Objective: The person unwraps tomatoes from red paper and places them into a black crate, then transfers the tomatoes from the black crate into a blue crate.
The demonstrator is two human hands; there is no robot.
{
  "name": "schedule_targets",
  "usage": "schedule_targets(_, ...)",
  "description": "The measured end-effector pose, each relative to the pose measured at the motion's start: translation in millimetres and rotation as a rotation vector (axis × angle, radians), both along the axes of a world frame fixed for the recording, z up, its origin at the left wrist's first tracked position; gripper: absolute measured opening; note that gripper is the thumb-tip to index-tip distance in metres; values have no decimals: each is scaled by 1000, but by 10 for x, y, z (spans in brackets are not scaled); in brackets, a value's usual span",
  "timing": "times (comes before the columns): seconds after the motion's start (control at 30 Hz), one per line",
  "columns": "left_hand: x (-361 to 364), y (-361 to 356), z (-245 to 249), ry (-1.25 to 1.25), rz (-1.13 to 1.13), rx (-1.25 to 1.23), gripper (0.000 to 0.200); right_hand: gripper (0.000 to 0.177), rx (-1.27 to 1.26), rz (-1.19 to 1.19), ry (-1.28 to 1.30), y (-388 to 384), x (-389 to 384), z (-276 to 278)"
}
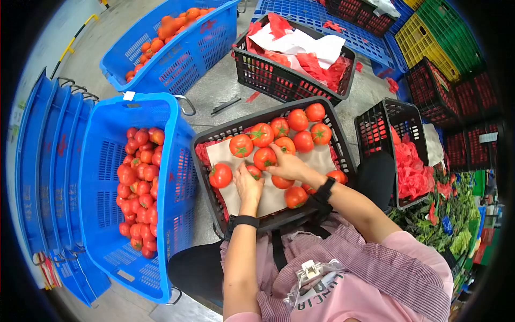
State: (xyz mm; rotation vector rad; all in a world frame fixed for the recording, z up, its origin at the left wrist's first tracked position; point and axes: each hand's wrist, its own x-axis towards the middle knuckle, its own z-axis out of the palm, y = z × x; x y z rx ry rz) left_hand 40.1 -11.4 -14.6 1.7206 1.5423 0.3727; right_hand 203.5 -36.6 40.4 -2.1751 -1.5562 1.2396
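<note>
A black plastic crate [212, 206] stands in front of me, lined with pale paper [236, 196] and holding several red tomatoes with green stems. My left hand [249, 187] is closed on a tomato [254, 172] near the middle of the paper, its lower side covered by my fingers. My right hand [289, 165] has its fingers curled round another tomato [264, 159] just beside it. Under the right palm sits a further tomato [282, 182]. One tomato [220, 175] lies apart at the crate's left side.
At my left stands a blue basket [174, 161] of tomatoes; another blue basket [182, 67] with tomatoes is behind it. Black crates with red netting [327, 70] stand ahead and at right [416, 174]. Stacked blue baskets [45, 177] line the far left; leafy greens [456, 214] lie right.
</note>
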Motion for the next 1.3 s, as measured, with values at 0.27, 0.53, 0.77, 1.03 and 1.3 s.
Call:
schedule_targets(0.27,-246,44,228,-804,411,-805,70,73,-150,-443,597,34,-104,-84)
schedule_targets(0.53,-1706,-172,1743,-1224,441,-482,63,54,-138,107,1356,569,-1181,947)
schedule_targets(0.77,-3169,-102,1928,-1373,1065,-204,57,79,-242,26,1227,872,-3303,1111)
schedule_targets(1.03,-1997,-81,1788,-758,803,379,51,52,966,180,430,378,-2252,666)
schedule_targets(1.3,-285,90,321,181,109,122,88,63,884,653,-637,870,-401,-329)
